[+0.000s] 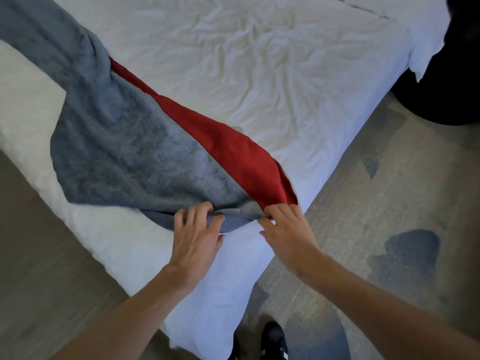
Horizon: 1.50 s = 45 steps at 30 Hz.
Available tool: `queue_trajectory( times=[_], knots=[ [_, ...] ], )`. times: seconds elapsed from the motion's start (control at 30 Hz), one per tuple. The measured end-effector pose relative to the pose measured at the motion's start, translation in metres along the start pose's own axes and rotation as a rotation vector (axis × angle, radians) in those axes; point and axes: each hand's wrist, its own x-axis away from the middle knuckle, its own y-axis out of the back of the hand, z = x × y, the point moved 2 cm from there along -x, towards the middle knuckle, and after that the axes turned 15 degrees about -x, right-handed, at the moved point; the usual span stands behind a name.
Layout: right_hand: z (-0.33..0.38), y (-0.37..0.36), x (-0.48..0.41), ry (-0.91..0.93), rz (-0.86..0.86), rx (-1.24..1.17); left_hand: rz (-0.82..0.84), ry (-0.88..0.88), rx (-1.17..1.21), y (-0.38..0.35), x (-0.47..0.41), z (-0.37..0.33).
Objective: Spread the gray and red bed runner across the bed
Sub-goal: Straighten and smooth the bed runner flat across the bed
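The gray and red bed runner (135, 152) lies bunched in a diagonal band across the white bed (259, 61), from the top left down to the near corner. Its gray part is wide; a red strip (233, 149) runs along its far edge. My left hand (194, 235) pinches the gray end of the runner at the bed's near corner. My right hand (285, 229) grips the same end where red meets gray, at the bed's right edge. The two hands are about a hand's width apart.
The white cover is wrinkled. A gray patterned carpet (389, 229) lies to the right, wood-tone floor (39, 255) to the left. A dark round object (446, 87) stands at the right by the bed. My dark shoe (272, 339) is near the bed corner.
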Motion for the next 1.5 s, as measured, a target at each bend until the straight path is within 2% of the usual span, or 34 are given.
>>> queue_trajectory(
  times=[0.1,0.3,0.47,0.67,0.93,1.07,1.23,1.37,1.5],
  knots=[
    [0.014,-0.013,-0.004,-0.018,0.063,0.032,0.009,-0.016,-0.046,-0.006,0.009,0.003],
    [0.028,-0.027,-0.019,-0.177,0.083,0.139,-0.014,-0.023,-0.117,-0.01,-0.007,0.012],
    [0.027,-0.021,-0.035,-0.262,0.053,0.083,-0.175,0.12,0.096,0.005,-0.023,0.018],
    [0.018,-0.013,-0.038,-0.179,-0.138,-0.101,-0.136,0.126,0.11,0.016,-0.023,0.02],
    [0.019,0.008,-0.014,-0.104,-0.077,-0.191,-0.102,0.114,0.141,0.026,-0.005,0.013],
    [0.027,0.026,-0.001,-0.064,-0.105,-0.335,-0.176,0.087,0.151,0.033,0.01,0.009],
    [0.038,0.035,-0.006,-0.098,-0.148,-0.431,-0.225,0.179,0.259,0.035,0.029,0.007],
    [0.036,0.03,-0.004,-0.168,-0.142,-0.399,-0.137,0.097,0.213,0.028,0.042,0.002],
    [0.037,0.023,0.002,-0.177,-0.141,-0.394,-0.077,0.106,0.18,0.028,0.033,0.002]
  ],
)
